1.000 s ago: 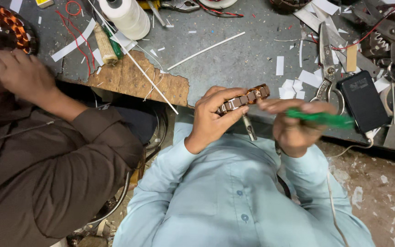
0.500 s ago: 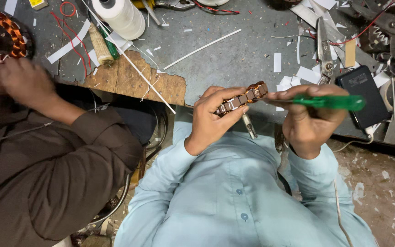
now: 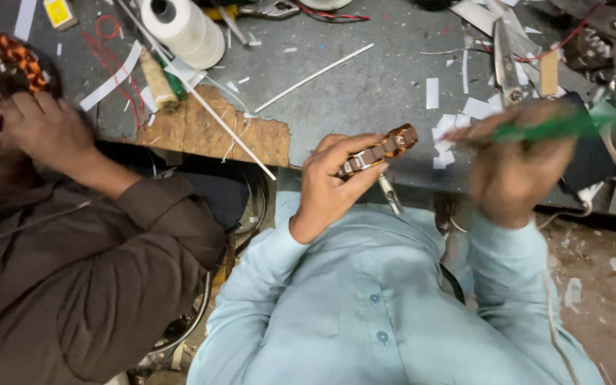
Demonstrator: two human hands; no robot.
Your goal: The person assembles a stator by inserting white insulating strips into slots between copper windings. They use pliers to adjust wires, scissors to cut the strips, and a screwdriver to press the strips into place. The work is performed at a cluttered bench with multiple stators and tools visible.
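Grey bench, littered with paper scraps, is seen from the head camera. A stator is pinched between the left hand's fingers. A green tool is gripped in the right hand (blurred), just beside it. A co-worker's hand is seen further left.

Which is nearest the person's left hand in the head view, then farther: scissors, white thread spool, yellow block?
From the left hand:
1. Scissors, up to its right.
2. White thread spool, upper left.
3. Yellow block, far top-left corner.
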